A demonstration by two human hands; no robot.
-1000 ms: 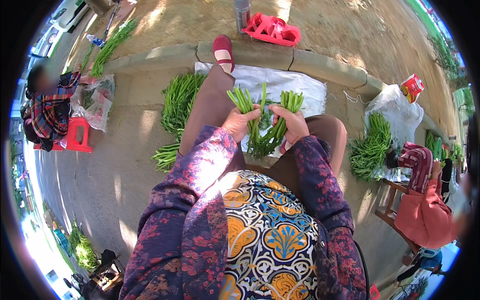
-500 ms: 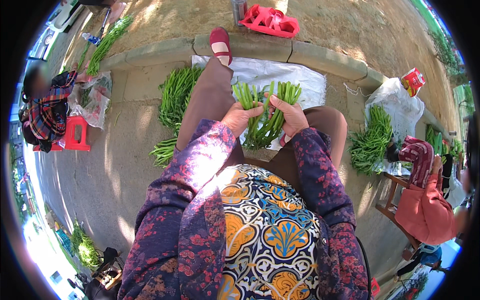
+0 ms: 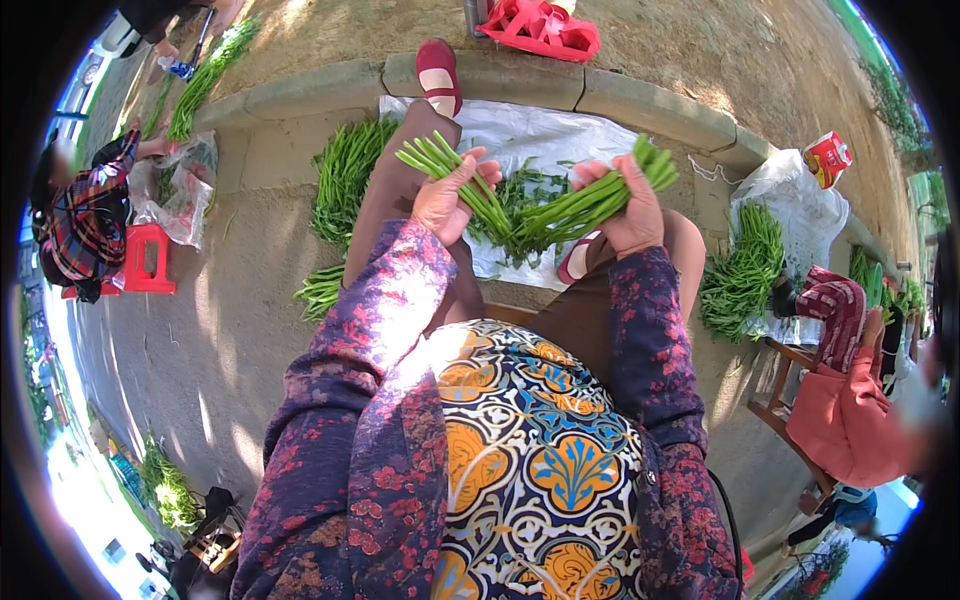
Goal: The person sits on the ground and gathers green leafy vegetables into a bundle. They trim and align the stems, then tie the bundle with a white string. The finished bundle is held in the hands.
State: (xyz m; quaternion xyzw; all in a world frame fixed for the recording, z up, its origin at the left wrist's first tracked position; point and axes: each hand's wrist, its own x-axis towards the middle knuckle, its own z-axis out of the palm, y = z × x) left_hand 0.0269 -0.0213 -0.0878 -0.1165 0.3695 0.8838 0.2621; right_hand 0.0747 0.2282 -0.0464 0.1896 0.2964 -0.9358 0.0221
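Note:
My left hand [image 3: 442,205] grips a small bunch of green vegetable stalks [image 3: 428,158], thumb across them and fingertips partly stretched out. A thicker bunch of the same green stalks [image 3: 585,208] lies in my right hand [image 3: 635,215], its cut ends pointing up and to the right. The lower, leafy ends of both bunches meet between my hands, above the white sheet [image 3: 590,130]. I cannot tell whether they are tangled there. Loose green leaves [image 3: 535,188] are scattered on the sheet between my knees.
Beside my left leg lies a heap of greens [image 3: 345,175], with a smaller bundle [image 3: 320,290] nearer. More greens [image 3: 745,275] lie to the right, near a seated person in red [image 3: 850,420]. A red bag [image 3: 545,30] rests beyond the kerb [image 3: 650,105]; a red stool [image 3: 148,258] stands left.
My hands have moved apart, left hand to the left and right hand to the right. The stalks, upright and close together before, now fan out into two bunches spread in a V.

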